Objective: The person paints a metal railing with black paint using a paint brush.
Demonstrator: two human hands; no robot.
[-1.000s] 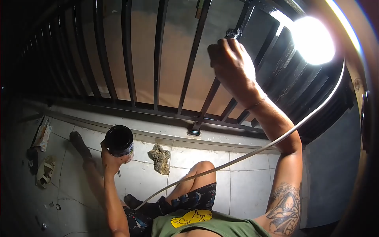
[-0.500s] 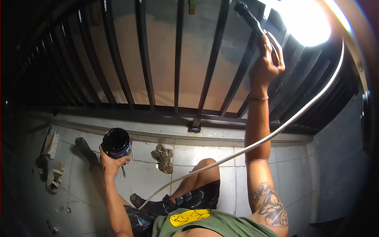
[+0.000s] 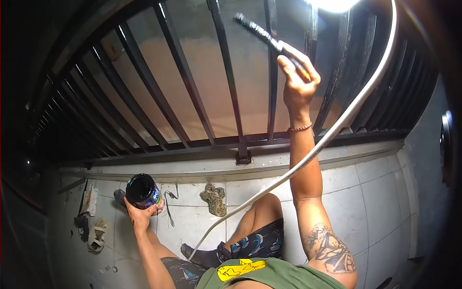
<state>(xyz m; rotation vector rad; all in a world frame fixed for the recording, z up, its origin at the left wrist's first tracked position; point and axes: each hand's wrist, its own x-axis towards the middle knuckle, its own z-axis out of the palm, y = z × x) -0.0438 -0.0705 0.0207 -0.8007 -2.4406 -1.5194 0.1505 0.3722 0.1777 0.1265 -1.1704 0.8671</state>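
Note:
My left hand (image 3: 139, 215) is wrapped round a paint can (image 3: 155, 198) with a dark, paint-smeared rim, held low over the tiles and tilted so its black inside shows. Up by the fence, my right hand (image 3: 300, 83) grips a paintbrush (image 3: 259, 32) by its handle. The brush's black-coated end points up and left, overlapping the gap between two upright bars in this view. Those dark bars (image 3: 228, 72) belong to a metal fence, and several of them shine along their edges.
A white cable (image 3: 332, 132) runs from my lap up past my right arm towards a bright lamp (image 3: 335, 4). On the floor tiles (image 3: 337, 188) lie a crumpled patterned cloth (image 3: 214, 200), a sandal (image 3: 97, 235) and a thin dark cord (image 3: 171, 207). A low ledge (image 3: 202, 166) carries the fence.
My right hand has brought the brush left and slightly down, away from the lamp. The camera's view has shifted, and my left hand still holds the can.

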